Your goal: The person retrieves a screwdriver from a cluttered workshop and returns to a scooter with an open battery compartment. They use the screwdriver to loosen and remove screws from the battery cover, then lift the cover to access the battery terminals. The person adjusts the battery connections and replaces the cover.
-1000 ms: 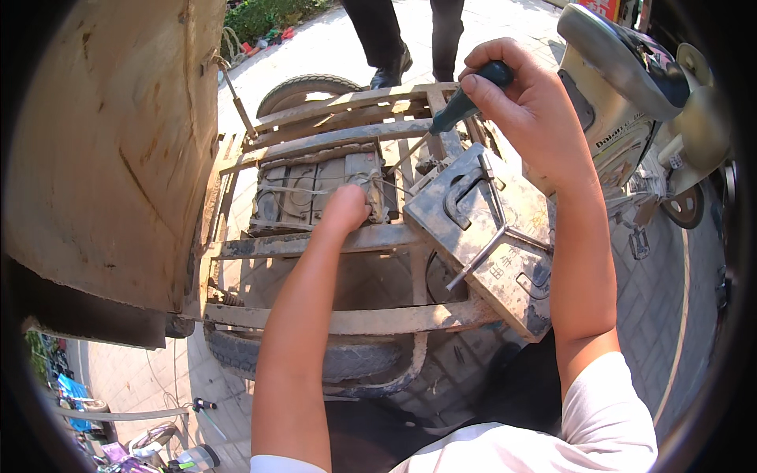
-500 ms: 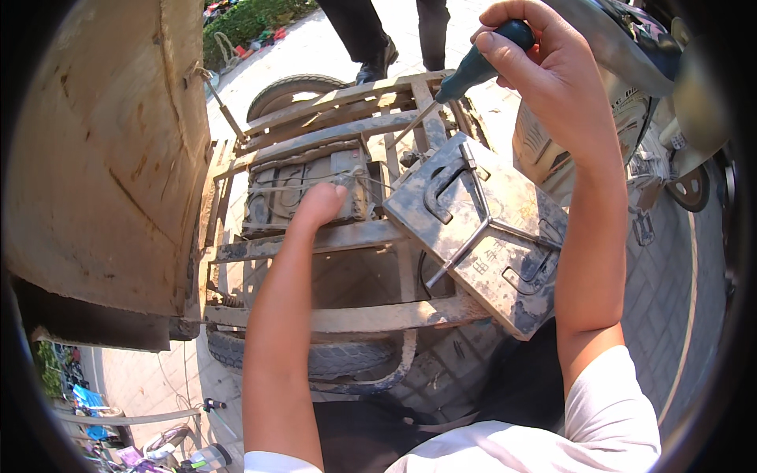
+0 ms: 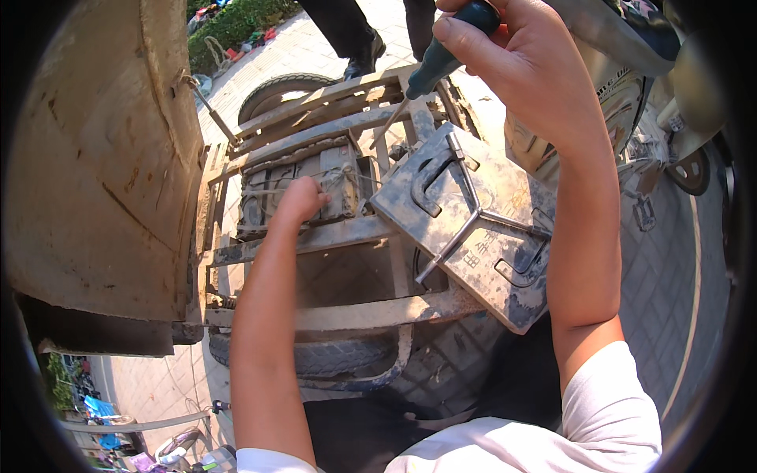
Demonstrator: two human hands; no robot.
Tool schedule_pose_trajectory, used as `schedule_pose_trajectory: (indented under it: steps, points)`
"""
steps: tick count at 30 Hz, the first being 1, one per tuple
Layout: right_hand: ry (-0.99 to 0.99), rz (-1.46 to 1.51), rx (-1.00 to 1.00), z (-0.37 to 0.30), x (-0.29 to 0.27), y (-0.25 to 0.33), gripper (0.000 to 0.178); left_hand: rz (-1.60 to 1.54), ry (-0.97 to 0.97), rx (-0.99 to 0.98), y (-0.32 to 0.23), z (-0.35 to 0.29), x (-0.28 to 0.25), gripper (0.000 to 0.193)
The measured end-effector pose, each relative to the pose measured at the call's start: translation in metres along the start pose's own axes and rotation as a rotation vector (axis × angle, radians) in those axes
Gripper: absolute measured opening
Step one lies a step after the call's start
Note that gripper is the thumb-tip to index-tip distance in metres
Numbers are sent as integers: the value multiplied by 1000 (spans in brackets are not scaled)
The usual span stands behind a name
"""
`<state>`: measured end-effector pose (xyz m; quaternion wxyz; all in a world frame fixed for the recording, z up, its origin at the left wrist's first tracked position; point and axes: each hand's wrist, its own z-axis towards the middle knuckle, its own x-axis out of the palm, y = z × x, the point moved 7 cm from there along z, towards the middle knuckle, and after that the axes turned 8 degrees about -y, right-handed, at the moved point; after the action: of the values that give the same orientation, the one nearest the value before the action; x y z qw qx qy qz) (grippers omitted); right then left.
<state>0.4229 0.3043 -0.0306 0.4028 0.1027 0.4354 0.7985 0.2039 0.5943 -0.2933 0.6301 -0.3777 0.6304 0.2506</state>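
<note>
My right hand (image 3: 524, 67) is raised at the upper right, closed round the dark green handle of a screwdriver (image 3: 441, 63). Its thin shaft slants down to the left over the rusty metal frame (image 3: 347, 230). Lower and to the left, my left hand (image 3: 303, 199) reaches over a dusty battery pack (image 3: 268, 185) set in the frame, close to thin wires (image 3: 344, 175). Its fingers are curled, and what they grip is hidden. Beside my right forearm, a grey battery (image 3: 516, 272) with recessed handles rests tilted at the frame's right side. A three-armed socket wrench (image 3: 475, 211) lies across it.
A large rusty panel (image 3: 102, 158) stands raised at the left, with a strut (image 3: 211, 110) by its edge. Tyres (image 3: 339, 359) show beneath the frame. Another person's legs (image 3: 343, 31) are beyond it. At the right is a scooter (image 3: 623, 102).
The view has shifted slightly, moving the scene left. My right hand with the screwdriver has moved a little left and up. My left hand has drawn slightly left over the battery pack.
</note>
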Motion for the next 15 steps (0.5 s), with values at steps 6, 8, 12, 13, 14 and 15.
schedule_pose_trajectory:
  steps: [6, 8, 12, 13, 14, 15]
  points:
    - [-72, -121, -148, -4, 7, 6, 18, -485, 22, -167, 15, -5, 16, 19]
    - [-90, -151, -165, -5, 8, 7, 18, -628, 88, -198, 17, -7, 21, 19]
    - [-89, -197, -178, -7, 8, 10, 19, -804, 120, -287, 20, -10, 23, 17]
    - [-84, -208, -184, -7, 8, 11, 19, -767, 99, -277, 19, -10, 21, 17]
    - [-76, -220, -198, -6, 8, 12, 19, -745, 95, -285, 20, -11, 20, 17]
    - [-73, -230, -211, -6, 9, 13, 20, -747, 95, -291, 19, -11, 20, 17]
